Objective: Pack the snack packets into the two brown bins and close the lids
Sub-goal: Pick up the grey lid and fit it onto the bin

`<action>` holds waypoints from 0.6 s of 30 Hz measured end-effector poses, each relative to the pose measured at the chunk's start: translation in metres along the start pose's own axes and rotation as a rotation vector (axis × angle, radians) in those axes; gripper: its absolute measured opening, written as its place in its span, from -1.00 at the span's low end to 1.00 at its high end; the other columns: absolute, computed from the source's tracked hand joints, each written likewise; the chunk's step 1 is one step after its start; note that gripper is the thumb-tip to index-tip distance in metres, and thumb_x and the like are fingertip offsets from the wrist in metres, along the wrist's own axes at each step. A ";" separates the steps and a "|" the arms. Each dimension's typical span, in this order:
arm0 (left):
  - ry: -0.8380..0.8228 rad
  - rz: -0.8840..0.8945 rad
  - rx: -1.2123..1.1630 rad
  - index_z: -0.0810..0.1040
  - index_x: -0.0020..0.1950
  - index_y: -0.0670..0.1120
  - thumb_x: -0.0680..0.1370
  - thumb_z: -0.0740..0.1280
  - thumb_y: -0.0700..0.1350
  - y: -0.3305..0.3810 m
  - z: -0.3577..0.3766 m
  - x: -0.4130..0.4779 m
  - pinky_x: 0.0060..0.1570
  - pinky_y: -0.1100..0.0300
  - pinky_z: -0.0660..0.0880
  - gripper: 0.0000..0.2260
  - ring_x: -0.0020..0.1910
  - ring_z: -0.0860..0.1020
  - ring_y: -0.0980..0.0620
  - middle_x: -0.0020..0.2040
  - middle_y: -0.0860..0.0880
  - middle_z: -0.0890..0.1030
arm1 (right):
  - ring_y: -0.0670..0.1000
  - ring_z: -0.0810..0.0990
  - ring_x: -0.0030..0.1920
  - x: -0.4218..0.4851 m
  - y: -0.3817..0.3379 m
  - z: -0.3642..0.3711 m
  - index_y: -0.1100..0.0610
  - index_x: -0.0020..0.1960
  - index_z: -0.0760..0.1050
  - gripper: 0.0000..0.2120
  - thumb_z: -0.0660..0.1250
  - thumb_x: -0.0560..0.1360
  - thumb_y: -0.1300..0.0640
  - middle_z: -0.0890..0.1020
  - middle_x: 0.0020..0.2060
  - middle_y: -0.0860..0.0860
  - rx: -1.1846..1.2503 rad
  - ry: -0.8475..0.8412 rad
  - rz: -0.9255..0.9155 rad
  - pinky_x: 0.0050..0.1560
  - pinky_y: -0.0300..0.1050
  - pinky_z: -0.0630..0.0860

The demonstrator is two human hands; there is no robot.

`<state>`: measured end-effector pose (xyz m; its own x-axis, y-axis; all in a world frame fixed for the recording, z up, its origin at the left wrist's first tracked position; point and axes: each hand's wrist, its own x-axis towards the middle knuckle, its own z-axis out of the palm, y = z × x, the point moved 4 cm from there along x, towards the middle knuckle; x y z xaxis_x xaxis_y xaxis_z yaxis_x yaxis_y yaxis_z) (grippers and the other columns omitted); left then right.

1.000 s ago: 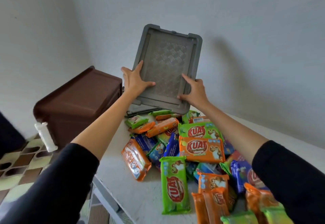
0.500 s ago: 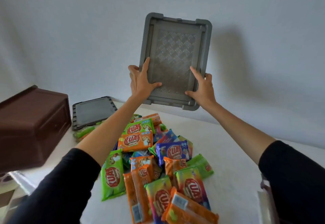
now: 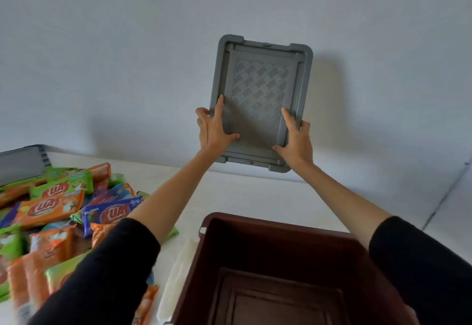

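You hold the grey lid point(image 3: 260, 94) upright at upper centre, your left hand point(image 3: 214, 130) grasping its lower left edge and your right hand point(image 3: 296, 143) its lower right, thumbs on the patterned face, with the wall point(image 3: 127, 56) close behind it. Below, at lower centre and right, the brown bin point(image 3: 255, 220) stands open between your forearms, with a strip of white table point(image 3: 242, 197) between its far rim and the wall. The snack packets point(image 3: 56, 207) are heaped at lower left near the bin, and a second lid point(image 3: 20, 163) lies at the left edge behind them.
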<state>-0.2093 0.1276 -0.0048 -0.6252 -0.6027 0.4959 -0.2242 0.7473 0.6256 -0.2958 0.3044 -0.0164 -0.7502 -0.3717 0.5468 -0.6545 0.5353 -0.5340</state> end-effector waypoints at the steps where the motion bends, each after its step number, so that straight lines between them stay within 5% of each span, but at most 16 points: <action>1: -0.017 -0.007 0.009 -0.02 0.52 0.09 0.34 0.53 -0.09 0.008 0.012 -0.001 0.17 0.03 0.47 -0.07 0.27 0.30 -0.15 0.33 -0.20 0.15 | 0.23 0.41 0.26 0.000 0.012 -0.004 -0.10 0.51 0.04 -0.11 0.46 0.37 0.27 0.22 0.33 0.20 -0.010 0.011 0.008 0.19 0.04 0.46; 18: -0.199 -0.057 0.033 -0.18 0.50 0.18 0.33 0.53 -0.18 0.018 0.152 -0.016 0.11 0.01 0.53 0.04 0.26 0.29 -0.16 0.34 -0.19 0.11 | 0.26 0.17 0.38 0.000 0.120 0.019 -0.05 0.52 0.02 -0.14 0.38 0.41 0.37 0.10 0.39 0.25 -0.050 0.068 0.215 0.31 0.05 0.35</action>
<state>-0.3171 0.1931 -0.0935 -0.7456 -0.5791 0.3296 -0.2854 0.7245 0.6274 -0.3766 0.3545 -0.0923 -0.8625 -0.1941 0.4674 -0.4739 0.6339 -0.6113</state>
